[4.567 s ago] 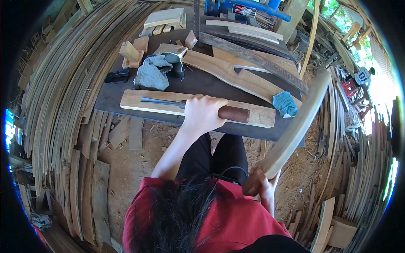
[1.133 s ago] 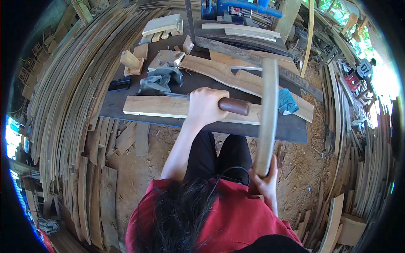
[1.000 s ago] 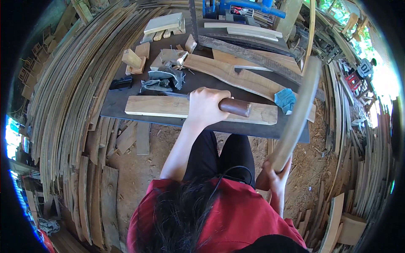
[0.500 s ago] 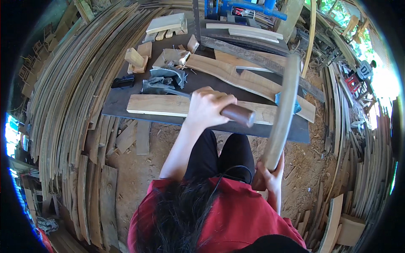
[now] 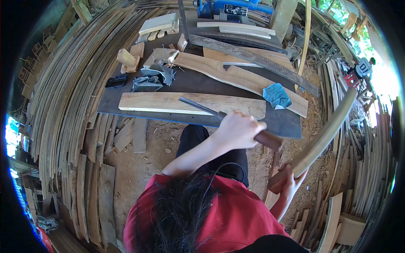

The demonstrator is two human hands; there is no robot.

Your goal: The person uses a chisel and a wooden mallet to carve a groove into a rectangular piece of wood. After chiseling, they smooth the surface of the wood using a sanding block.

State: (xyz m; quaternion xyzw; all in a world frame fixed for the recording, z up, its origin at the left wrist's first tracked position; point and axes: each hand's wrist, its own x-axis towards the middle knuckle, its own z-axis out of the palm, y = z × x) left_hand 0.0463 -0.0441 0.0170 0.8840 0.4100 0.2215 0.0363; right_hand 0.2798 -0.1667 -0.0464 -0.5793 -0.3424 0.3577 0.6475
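My left hand (image 5: 239,130) is closed round a chisel (image 5: 273,141) with a brown wooden handle, held at a slant over the table's front edge, its long metal blade pointing up-left above a pale board (image 5: 149,100). My right hand (image 5: 291,181), low at the right, grips a long, slightly curved wooden bar (image 5: 327,135) that rises diagonally past the table's right side. The dark table (image 5: 109,101) also carries grey-blue cloth scraps (image 5: 147,82) behind the board and a crumpled blue sheet (image 5: 276,96) at its right.
Behind lie long planks (image 5: 240,78), a metal straightedge, small wood blocks (image 5: 128,61), a black object (image 5: 116,82) and a blue machine (image 5: 253,8). Stacked timber (image 5: 76,105) lines both sides. A person (image 5: 363,67) is at the far right by a red plastic object (image 5: 351,81).
My left hand has moved right and down with the chisel, whose blade is now slanted and more exposed. The wooden bar in my right hand has swung out to the right.
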